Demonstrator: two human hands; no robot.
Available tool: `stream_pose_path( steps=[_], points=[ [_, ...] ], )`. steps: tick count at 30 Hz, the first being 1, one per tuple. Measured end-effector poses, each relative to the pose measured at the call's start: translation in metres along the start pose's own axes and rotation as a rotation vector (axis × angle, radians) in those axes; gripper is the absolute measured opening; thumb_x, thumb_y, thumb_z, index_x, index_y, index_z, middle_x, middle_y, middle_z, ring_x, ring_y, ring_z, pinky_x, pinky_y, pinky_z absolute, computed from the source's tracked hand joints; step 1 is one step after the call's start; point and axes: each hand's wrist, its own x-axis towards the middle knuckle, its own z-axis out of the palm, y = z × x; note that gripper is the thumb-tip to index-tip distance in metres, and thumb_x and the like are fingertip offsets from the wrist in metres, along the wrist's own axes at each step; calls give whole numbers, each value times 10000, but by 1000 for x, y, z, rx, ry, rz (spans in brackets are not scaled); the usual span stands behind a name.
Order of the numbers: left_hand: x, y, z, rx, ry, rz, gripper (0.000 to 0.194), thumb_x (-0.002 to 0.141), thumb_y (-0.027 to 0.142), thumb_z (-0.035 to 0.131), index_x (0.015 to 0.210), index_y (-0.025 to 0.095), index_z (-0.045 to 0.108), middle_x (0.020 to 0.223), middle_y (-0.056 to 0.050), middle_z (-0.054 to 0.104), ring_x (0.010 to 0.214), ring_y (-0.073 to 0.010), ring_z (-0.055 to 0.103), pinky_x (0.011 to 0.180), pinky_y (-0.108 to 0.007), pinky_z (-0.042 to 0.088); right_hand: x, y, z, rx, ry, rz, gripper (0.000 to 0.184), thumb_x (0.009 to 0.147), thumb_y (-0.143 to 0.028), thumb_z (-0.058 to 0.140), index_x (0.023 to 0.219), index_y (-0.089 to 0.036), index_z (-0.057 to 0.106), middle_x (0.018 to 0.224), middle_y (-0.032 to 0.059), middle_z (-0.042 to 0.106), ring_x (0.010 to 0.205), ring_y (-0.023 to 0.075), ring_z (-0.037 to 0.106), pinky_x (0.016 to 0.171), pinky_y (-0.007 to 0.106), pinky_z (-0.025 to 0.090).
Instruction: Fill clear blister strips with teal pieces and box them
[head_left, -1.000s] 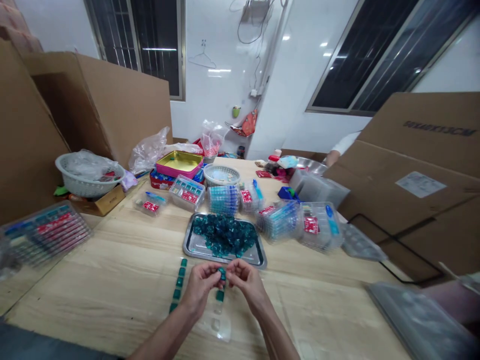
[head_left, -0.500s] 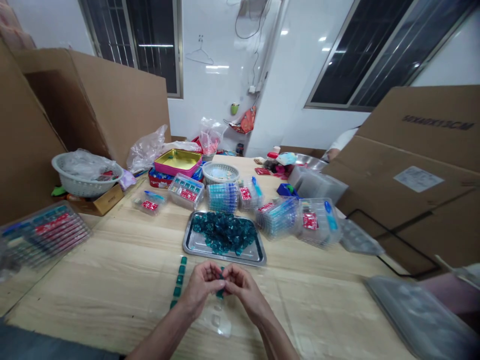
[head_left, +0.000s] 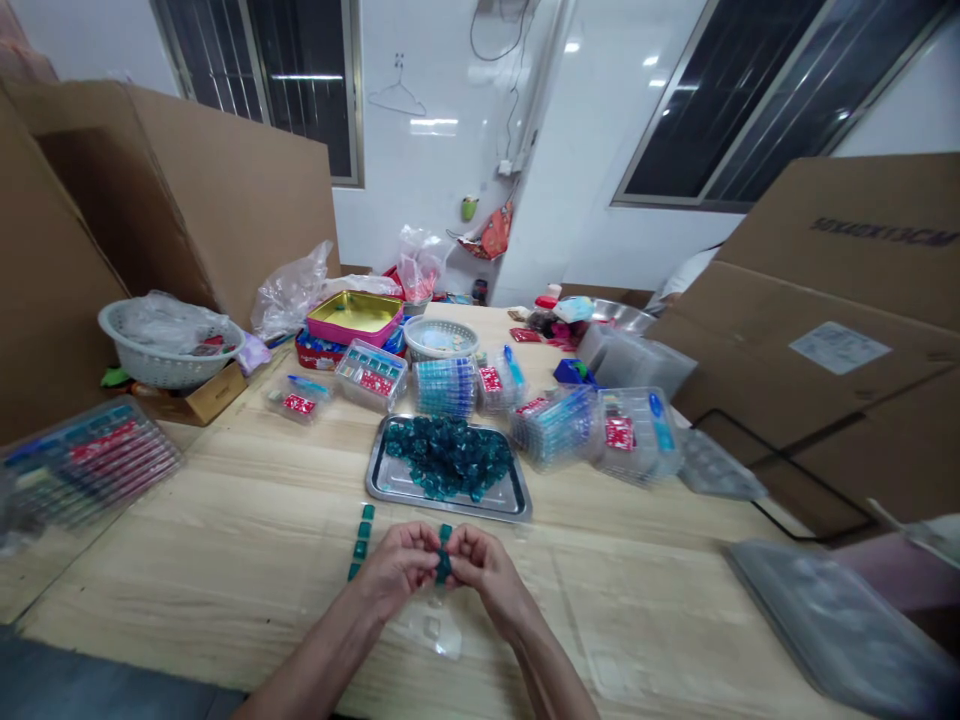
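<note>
- Lower centre of the frame: the left hand [head_left: 394,570] and the right hand [head_left: 484,570] meet above the tabletop [head_left: 225,560], fingertips brought together on one small green piece [head_left: 443,568]; from where I stand, each appears to pinch a side of it.
- Just above the pinched piece: a second green piece [head_left: 445,533], in line with it.
- Below the hands: a clear plastic strip [head_left: 444,642], lying flat; its near end shows no green, so that portion looks unfilled.
- Left of the hands: a row of green pieces [head_left: 361,549], evenly spaced. Its lower end passes behind the left forearm, so I cannot tell whether the row is complete.
- Centre of the frame: a metal tray [head_left: 386,487] bearing a large pile of loose green pieces [head_left: 450,455], apart from the hands.
- Progress, as I judge it: one row largely laid, the second only partly so, and plenty of loose pieces left over in the tray.
- Middle right: a clear box [head_left: 637,440] with a red card and a blue pen inside.
</note>
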Motion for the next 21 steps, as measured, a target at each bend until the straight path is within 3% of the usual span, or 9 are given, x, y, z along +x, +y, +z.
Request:
stream_pose_path(
  steps=[4, 7, 12, 17, 21],
  points=[
    [1, 1, -2, 97, 87, 10, 172, 444, 109, 670, 585, 126, 573, 461, 57, 529, 398, -48, 452, 439, -184, 300, -1, 2, -2, -38, -1, 4, 306, 589, -321, 756, 680, -176, 503, 559, -51, 557, 463, 85, 518, 491, 196, 388],
    [1, -5, -6, 314, 141, 82, 107, 471, 105, 590, 569, 137, 565, 428, 55, 514, 385, -57, 412, 418, -188, 266, -2, 8, -7, -119, -4, 8, 237, 612, -288, 693, 674, -181, 490, 524, -70, 520, 428, 77, 491, 467, 191, 371],
    [-2, -22, -9, 701, 205, 156, 160, 483, 39, 464, 568, 150, 543, 465, 68, 462, 454, -71, 399, 449, -183, 262, -4, 22, -10, -314, -24, 16, 124, 608, -204, 544, 651, -209, 429, 505, -86, 467, 409, 92, 468, 418, 193, 337],
    [-7, -30, -9, 1181, 253, 224, 205, 550, -6, 451, 584, 149, 582, 512, 42, 475, 527, -108, 457, 516, -211, 300, -9, 30, -4, -715, 52, -87, 111, 594, -104, 439, 633, -208, 437, 525, -53, 480, 498, 123, 490, 489, 214, 336],
    [-9, -31, -8, 1358, 271, 256, 261, 576, -26, 445, 643, 153, 623, 566, 21, 522, 590, -130, 496, 561, -225, 315, -11, 29, -2, -950, 107, -168, 137, 612, -66, 436, 634, -198, 466, 586, -21, 534, 580, 136, 506, 555, 220, 331]
  ],
)
